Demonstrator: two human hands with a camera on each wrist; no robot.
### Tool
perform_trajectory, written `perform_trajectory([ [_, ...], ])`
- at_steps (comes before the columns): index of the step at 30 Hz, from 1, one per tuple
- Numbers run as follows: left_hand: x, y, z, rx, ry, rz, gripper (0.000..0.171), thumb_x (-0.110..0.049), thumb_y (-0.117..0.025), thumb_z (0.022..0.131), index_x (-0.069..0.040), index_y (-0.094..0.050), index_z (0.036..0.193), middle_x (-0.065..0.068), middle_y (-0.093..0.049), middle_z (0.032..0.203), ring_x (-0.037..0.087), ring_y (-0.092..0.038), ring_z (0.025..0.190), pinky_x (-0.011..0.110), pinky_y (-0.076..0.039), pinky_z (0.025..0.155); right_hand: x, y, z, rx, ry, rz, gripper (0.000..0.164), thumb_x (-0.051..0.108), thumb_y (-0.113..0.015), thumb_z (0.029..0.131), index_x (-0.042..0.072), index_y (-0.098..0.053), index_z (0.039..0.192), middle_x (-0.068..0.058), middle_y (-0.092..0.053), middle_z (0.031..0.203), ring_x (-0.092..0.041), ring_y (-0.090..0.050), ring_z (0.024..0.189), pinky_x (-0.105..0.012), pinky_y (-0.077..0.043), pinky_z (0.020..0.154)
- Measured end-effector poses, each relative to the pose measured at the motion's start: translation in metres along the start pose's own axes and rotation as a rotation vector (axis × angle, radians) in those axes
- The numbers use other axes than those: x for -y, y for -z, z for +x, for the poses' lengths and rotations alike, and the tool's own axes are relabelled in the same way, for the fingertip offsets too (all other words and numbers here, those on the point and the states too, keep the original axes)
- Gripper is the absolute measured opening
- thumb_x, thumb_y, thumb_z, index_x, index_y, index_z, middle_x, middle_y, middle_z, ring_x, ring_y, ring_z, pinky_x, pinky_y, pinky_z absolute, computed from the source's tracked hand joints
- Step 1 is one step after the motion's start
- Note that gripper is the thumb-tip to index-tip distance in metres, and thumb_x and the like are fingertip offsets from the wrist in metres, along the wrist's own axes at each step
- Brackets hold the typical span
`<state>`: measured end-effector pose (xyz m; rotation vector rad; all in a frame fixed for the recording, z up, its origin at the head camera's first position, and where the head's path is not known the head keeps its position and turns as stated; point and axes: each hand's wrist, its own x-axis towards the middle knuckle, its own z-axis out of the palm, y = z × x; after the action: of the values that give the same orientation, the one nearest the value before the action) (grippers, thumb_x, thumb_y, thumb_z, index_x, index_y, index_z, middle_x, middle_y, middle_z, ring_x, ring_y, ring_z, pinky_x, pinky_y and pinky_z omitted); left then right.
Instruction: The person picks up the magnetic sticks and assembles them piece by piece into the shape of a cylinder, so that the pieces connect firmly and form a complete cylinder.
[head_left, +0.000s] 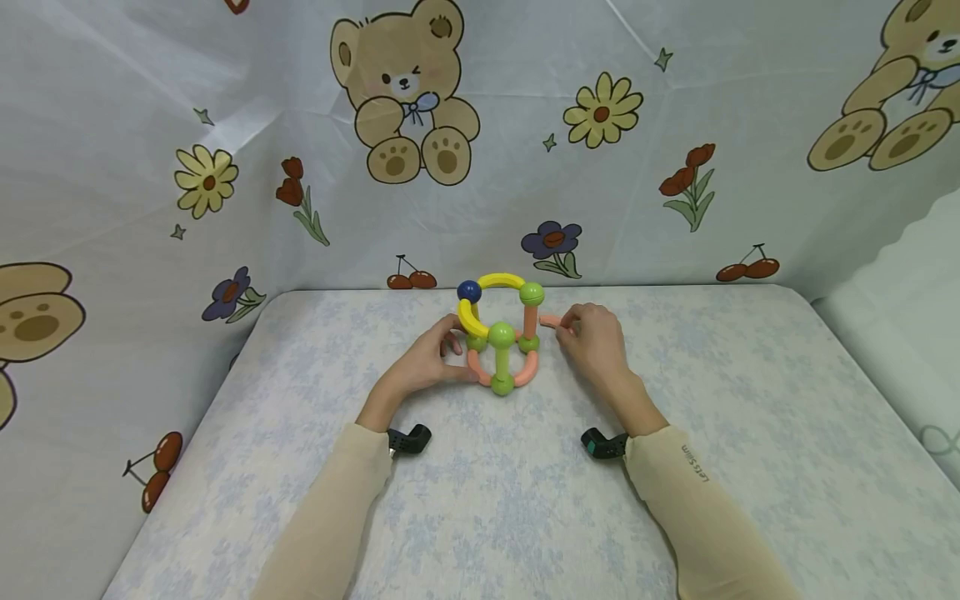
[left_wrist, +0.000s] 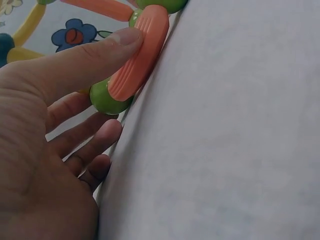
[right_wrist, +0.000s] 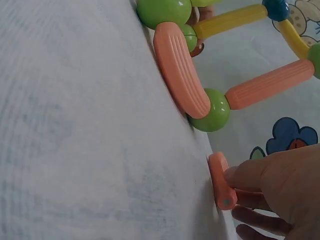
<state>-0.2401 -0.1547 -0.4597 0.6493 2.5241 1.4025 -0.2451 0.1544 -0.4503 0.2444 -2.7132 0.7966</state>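
A toy frame of rods and balls stands on the table, with a green ball [head_left: 502,335] at its front top corner. Pink curved rods [left_wrist: 150,52] join green balls around its base; yellow curved rods [head_left: 501,281] and a blue ball [head_left: 469,291] form part of the top. My left hand [head_left: 423,362] holds the frame's left side, thumb on a curved pink base rod and fingers partly hidden behind. To the right of the frame, my right hand [head_left: 597,343] pinches a loose pink rod [right_wrist: 220,182], which lies low at the table surface, apart from the frame.
The pale blue patterned table [head_left: 495,500] carries the frame near its back edge. Behind it hangs a white cloth [head_left: 495,208] printed with bears, flowers and cherries. Black straps with camera mounts [head_left: 409,440] sit on both wrists.
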Motion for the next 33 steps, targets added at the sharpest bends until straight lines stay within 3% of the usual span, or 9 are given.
perform_trajectory([
  [4, 0.002, -0.001, 0.001, 0.004, -0.016, -0.003, 0.074, -0.026, -0.097, 0.076, -0.024, -0.054, 0.136, 0.007, -0.061, 0.116, 0.025, -0.055, 0.097, 0.038, -0.043, 0.082, 0.001, 0.004, -0.002, 0.029, -0.042, 0.041, 0.015, 0.013, -0.079, 0.093, 0.000, -0.070, 0.095, -0.017, -0.071, 0.089, -0.030, -0.063, 0.079, -0.043, -0.051, 0.071],
  [10, 0.002, -0.002, 0.002, 0.004, -0.034, 0.001, 0.073, -0.024, -0.096, 0.076, -0.023, -0.054, 0.135, 0.006, -0.062, 0.117, 0.025, -0.056, 0.096, 0.036, -0.043, 0.080, 0.003, 0.016, -0.001, 0.178, -0.118, 0.121, 0.031, 0.024, -0.076, 0.098, -0.003, -0.074, 0.113, -0.018, -0.076, 0.100, -0.028, -0.072, 0.085, -0.041, -0.057, 0.074],
  [16, -0.001, -0.003, 0.000, 0.000, -0.040, 0.034, 0.072, -0.026, -0.096, 0.077, -0.018, -0.057, 0.136, 0.007, -0.061, 0.115, 0.024, -0.054, 0.095, 0.035, -0.043, 0.079, 0.004, 0.029, 0.000, 0.313, -0.229, 0.136, 0.035, 0.033, -0.076, 0.098, 0.000, -0.077, 0.108, -0.010, -0.076, 0.085, -0.019, -0.067, 0.070, -0.030, -0.051, 0.063],
  [21, -0.001, -0.004, 0.001, -0.005, -0.039, 0.054, 0.065, -0.028, -0.095, 0.077, -0.018, -0.059, 0.131, 0.005, -0.061, 0.113, 0.023, -0.054, 0.094, 0.036, -0.043, 0.080, 0.007, 0.042, 0.001, 0.371, -0.238, 0.200, 0.033, 0.032, -0.073, 0.099, 0.000, -0.075, 0.108, -0.011, -0.078, 0.090, -0.021, -0.070, 0.075, -0.030, -0.052, 0.066],
  [25, 0.000, -0.004, 0.001, -0.003, -0.056, 0.057, 0.059, -0.029, -0.095, 0.077, -0.020, -0.061, 0.124, 0.004, -0.061, 0.113, 0.023, -0.054, 0.094, 0.036, -0.044, 0.081, 0.007, 0.056, 0.005, 0.459, -0.255, 0.358, 0.033, 0.025, -0.074, 0.099, -0.002, -0.071, 0.117, -0.014, -0.079, 0.103, -0.027, -0.075, 0.089, -0.041, -0.060, 0.082],
  [28, -0.001, -0.004, 0.001, -0.003, -0.066, 0.056, 0.057, -0.028, -0.095, 0.077, -0.019, -0.061, 0.122, 0.004, -0.061, 0.112, 0.024, -0.054, 0.093, 0.035, -0.044, 0.081, 0.007, 0.067, 0.009, 0.540, -0.262, 0.529, 0.037, 0.020, -0.075, 0.098, -0.006, -0.067, 0.123, -0.013, -0.079, 0.102, -0.025, -0.076, 0.094, -0.049, -0.060, 0.095],
  [33, -0.002, -0.004, 0.000, 0.002, -0.062, 0.055, 0.055, -0.026, -0.095, 0.078, -0.019, -0.061, 0.122, 0.005, -0.060, 0.112, 0.024, -0.053, 0.093, 0.034, -0.043, 0.080, 0.011, 0.080, 0.013, 0.609, -0.263, 0.786, 0.040, 0.019, -0.072, 0.101, -0.011, -0.063, 0.125, -0.007, -0.078, 0.093, -0.020, -0.077, 0.093, -0.046, -0.059, 0.097],
])
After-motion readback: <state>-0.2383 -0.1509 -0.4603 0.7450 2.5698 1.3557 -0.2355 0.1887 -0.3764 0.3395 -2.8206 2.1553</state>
